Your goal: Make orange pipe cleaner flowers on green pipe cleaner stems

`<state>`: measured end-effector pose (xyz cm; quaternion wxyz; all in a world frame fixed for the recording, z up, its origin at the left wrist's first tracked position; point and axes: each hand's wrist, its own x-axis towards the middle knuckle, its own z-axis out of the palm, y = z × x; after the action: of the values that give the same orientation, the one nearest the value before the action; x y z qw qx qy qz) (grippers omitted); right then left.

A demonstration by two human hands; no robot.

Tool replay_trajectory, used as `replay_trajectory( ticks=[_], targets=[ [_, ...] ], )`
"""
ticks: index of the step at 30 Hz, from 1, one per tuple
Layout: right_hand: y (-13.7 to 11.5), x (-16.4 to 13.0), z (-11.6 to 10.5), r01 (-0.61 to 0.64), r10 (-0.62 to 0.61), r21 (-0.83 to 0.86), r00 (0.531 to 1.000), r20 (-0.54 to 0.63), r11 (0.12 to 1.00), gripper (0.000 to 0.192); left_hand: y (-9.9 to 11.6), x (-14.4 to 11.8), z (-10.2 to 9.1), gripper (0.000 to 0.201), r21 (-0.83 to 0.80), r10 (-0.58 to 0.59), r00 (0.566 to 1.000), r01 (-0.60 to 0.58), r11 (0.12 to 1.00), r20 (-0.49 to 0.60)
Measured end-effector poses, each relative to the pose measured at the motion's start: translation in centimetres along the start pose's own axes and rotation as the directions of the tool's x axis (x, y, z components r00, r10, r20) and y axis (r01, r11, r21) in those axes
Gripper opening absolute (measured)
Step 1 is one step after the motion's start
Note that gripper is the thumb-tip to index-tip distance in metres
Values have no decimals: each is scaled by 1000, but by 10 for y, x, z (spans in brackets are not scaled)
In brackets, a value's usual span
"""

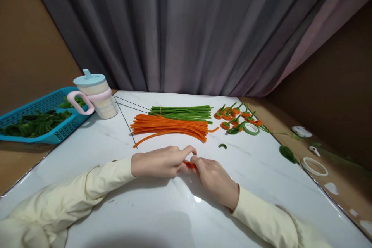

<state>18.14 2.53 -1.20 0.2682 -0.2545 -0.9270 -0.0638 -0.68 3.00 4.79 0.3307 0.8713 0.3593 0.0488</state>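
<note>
Under the grip lies a glossy, marble-look table (pixel 162 205). Beyond it, fuzzy orange pipe cleaners (pixel 170 127) and green ones (pixel 181 112) look matt and furry. Far left, a perforated blue plastic basket (pixel 43 104); behind, soft grey cloth curtain (pixel 186 27).

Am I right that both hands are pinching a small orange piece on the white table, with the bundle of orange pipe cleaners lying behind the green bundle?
Not quite: the head view shows the orange pipe cleaners lying in front of the green bundle, nearer the hands. The rest holds: the left hand and right hand pinch a small orange piece on the white table.
</note>
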Motion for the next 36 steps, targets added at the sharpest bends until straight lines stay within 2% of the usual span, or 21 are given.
replay_trajectory(
  ticks=[3,5,8,11,14,17,20,23,25,27,30,33,36],
  targets=[
    [2,-1,1,-39,38,-21,998,-46,999,18,-3,0,-7,32,-81,-36,999,37,996,5],
    [4,-2,1,-62,59,-33,995,-80,998,17,-6,-3,-14,43,-76,-77,997,78,994,9],
    [6,-2,0,-57,53,-31,993,-102,998,17,-8,-8,-24,38,-73,-112,991,117,990,71],
    [7,-1,-3,-60,58,-17,995,-84,998,18,-7,-11,-28,36,-51,-80,994,84,995,77],
    [11,5,-9,-142,144,113,990,-6,983,15,-5,-12,-28,33,102,-20,999,24,994,-40],
    [18,17,-21,-253,230,320,967,108,913,23,-4,-13,-28,31,229,35,983,7,973,-181],
    [23,30,-38,-302,238,434,951,195,849,26,-5,-15,-28,29,224,50,961,13,975,-271],
    [25,39,-53,-323,233,487,943,236,812,18,-7,-17,-25,23,162,-2,937,63,985,-349],
    [25,41,-58,-370,270,554,928,256,746,13,-7,-17,-23,17,160,-9,916,80,984,-401],
    [24,41,-59,-422,318,620,906,278,661,11,-7,-17,-21,16,274,66,892,65,960,-447],
    [22,40,-58,-460,374,654,884,279,601,14,-7,-16,-18,23,531,271,845,18,847,-461],
    [19,40,-58,-434,379,600,898,224,673,10,-7,-15,-15,25,643,406,791,-21,766,-457],
    [15,38,-55,-354,323,465,935,148,811,15,-9,-13,-11,23,623,419,774,-40,781,-476]
  ],
)
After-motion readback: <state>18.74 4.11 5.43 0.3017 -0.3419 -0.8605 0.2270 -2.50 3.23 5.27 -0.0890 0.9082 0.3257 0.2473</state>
